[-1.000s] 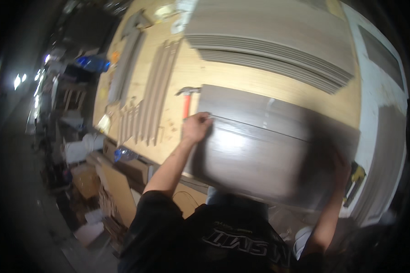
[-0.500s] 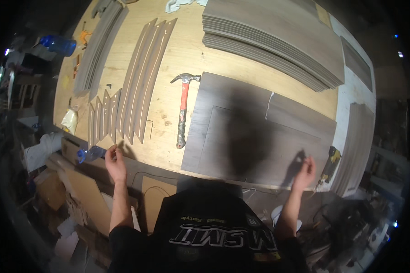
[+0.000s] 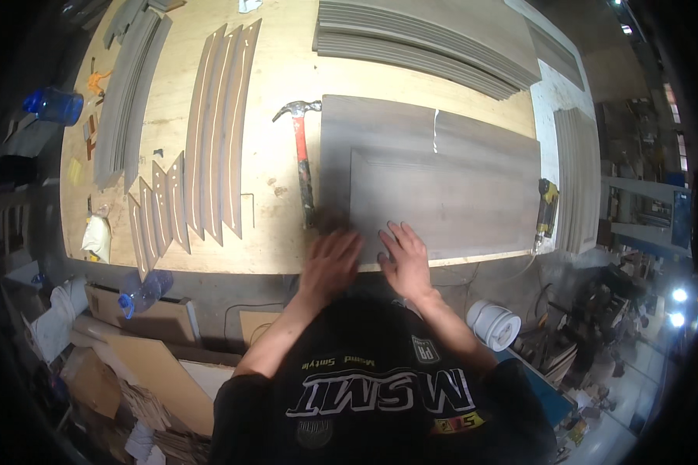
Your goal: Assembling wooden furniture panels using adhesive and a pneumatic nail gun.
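From the head camera, looking straight down over the person's black shirt, both hands rest at the near edge of a plywood workbench (image 3: 287,116). The left hand (image 3: 332,262) is blurred; it lies flat with fingers loosely spread on the near left corner of a grey wood-grain panel (image 3: 442,198), gripping nothing. The right hand (image 3: 405,260) sits just beside it, at about three o'clock from it, palm down with fingers fanned out on the same panel's near edge, also holding nothing.

That panel lies flat on top of a larger grey board (image 3: 372,128), which shows beyond it at twelve o'clock and along its left side. A red-handled claw hammer (image 3: 302,167) lies on the bench just beside the board's left edge, at about eleven o'clock from the left hand, head pointing away.

Farther out at ten o'clock, a row of long narrow grey strips (image 3: 217,132) with pointed ends lies on the bench. At one o'clock a stack of grey boards (image 3: 434,39) sits at the far edge. At three o'clock from the panel a yellow-and-black power tool (image 3: 547,205) rests by the bench's right end. A blue plastic bottle (image 3: 52,105) stands off the far left corner.
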`<state>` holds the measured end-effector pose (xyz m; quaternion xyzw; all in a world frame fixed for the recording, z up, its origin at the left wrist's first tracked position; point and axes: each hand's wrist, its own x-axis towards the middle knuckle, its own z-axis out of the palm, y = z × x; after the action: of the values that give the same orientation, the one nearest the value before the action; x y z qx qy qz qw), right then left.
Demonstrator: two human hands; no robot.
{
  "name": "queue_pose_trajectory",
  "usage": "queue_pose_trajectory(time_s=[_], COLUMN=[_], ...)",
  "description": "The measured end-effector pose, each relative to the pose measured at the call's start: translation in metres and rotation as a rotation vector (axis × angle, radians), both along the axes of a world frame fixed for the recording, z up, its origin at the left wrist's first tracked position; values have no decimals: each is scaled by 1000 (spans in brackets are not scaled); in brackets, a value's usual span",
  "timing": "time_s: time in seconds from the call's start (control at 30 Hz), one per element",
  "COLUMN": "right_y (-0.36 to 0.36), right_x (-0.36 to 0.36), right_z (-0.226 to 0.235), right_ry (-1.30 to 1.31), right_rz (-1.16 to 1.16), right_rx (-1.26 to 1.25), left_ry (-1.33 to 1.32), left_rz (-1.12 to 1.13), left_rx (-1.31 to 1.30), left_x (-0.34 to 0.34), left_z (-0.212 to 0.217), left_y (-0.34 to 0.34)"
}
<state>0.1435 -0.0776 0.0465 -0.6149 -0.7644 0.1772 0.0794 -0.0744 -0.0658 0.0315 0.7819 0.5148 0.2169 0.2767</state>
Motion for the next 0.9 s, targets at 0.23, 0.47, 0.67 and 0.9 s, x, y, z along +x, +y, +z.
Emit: queue_pose_trajectory(time_s=[0.23, 0.47, 0.67, 0.9], right_y=[17, 32, -57, -27], right_x=[16, -23, -13, -30], right_z=[-17, -8, -13, 8], right_ry=[253, 101, 366, 463], right_rz=[-237, -158, 212, -118], right_rx=[31, 99, -1022, -613], left_ry=[138, 57, -98, 30], left_rz=[-834, -348, 311, 1218], left_rx=[185, -544, -623, -82], left_x=[25, -41, -120, -218], left_z=[-96, -17, 4, -16], left_y=[-74, -73, -82, -44])
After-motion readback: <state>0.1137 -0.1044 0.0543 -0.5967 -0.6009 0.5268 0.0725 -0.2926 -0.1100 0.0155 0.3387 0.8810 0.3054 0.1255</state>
